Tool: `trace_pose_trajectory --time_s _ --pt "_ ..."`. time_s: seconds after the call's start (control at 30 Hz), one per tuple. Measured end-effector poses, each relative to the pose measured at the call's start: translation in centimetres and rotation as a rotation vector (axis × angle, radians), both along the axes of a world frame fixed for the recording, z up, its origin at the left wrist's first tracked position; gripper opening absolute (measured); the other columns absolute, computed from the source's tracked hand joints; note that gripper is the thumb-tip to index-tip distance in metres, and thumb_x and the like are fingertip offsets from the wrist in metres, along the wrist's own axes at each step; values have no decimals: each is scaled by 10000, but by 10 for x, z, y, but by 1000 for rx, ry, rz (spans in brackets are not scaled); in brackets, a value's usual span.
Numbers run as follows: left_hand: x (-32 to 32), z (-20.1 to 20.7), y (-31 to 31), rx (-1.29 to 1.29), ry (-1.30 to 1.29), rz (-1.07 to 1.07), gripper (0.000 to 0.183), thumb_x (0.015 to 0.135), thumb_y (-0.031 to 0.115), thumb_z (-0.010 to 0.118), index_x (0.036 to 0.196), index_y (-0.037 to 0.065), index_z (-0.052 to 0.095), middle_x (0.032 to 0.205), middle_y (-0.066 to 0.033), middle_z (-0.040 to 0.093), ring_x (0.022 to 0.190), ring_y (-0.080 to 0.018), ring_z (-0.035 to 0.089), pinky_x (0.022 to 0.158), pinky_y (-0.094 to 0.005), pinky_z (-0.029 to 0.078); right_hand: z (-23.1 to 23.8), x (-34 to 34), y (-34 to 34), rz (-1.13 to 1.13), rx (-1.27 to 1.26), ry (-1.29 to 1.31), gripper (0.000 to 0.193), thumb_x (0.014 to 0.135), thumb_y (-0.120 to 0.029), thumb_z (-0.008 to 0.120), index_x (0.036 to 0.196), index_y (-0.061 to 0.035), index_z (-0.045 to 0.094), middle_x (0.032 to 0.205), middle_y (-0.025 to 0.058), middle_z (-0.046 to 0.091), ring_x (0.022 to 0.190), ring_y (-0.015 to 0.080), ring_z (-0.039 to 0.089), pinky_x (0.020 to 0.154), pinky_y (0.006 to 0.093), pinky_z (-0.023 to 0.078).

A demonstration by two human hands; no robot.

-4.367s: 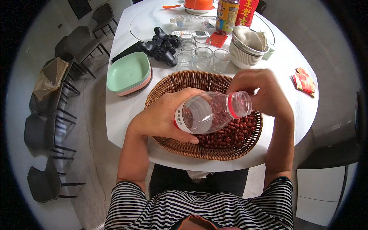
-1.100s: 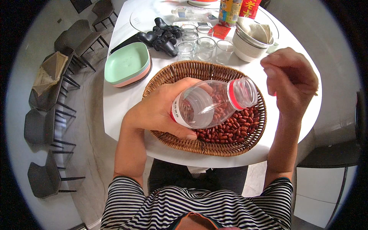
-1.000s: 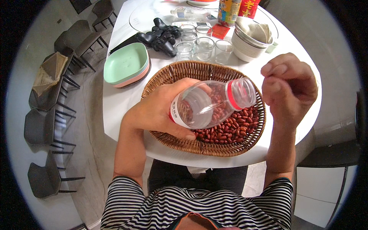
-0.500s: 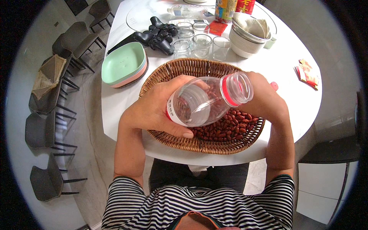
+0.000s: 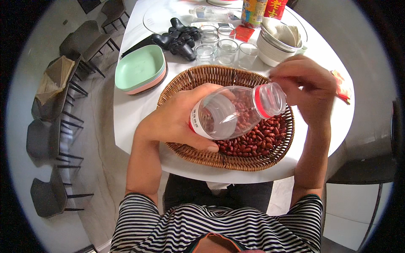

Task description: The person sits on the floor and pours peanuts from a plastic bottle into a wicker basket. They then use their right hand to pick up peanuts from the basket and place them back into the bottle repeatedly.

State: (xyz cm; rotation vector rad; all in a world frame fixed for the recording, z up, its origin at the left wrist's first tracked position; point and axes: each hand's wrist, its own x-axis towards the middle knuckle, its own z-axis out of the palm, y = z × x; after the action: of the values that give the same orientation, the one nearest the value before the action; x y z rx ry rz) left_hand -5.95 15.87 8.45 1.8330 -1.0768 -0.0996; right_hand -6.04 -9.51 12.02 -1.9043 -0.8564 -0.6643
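My left hand [image 5: 177,116] is wrapped round a clear plastic bottle [image 5: 242,107] with a white and red label and a red ring at its neck. The bottle is tilted, its uncapped mouth pointing right. Below it, a brown wicker basket [image 5: 190,76] holds many reddish-brown nuts [image 5: 261,137] that look like red-skinned peanuts. Just beyond the mouth, over the basket's right rim, my right hand [image 5: 310,82] is raised with its fingers curled together. Motion blurs these fingers, and whatever they may hold cannot be made out.
Stacked green and pink trays [image 5: 141,69] sit left of the basket. Behind it are black game controllers [image 5: 179,40], several clear glasses [image 5: 228,50] and a stack of white bowls [image 5: 276,48]. A red packet [image 5: 342,86] lies at the right. Grey chairs [image 5: 44,143] stand along the left.
My right hand has risen and moved right, away from beside the bottle's neck. The red cap seen on the table beside it no longer shows. My left hand still grips the bottle.
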Motion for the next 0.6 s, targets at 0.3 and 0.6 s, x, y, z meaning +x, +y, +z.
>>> trace_pose_trajectory --time_s 0.3,0.6 --pt "-1 3 -2 18 -18 23 759 502 166 852 1171 56 511 1074 -88 604 985 -213 598 860 -313 465 8 -12 3 9 -40 -386 191 662 -38 725 831 7 648 704 94 643 632 150 579 536 232 453" --pt "-1 2 -6 13 -33 20 766 498 170 851 1171 58 503 1071 -89 605 972 -222 604 851 -319 470 6 -19 7 -82 30 -387 188 732 -120 723 820 18 631 694 72 624 587 117 505 497 226 393"
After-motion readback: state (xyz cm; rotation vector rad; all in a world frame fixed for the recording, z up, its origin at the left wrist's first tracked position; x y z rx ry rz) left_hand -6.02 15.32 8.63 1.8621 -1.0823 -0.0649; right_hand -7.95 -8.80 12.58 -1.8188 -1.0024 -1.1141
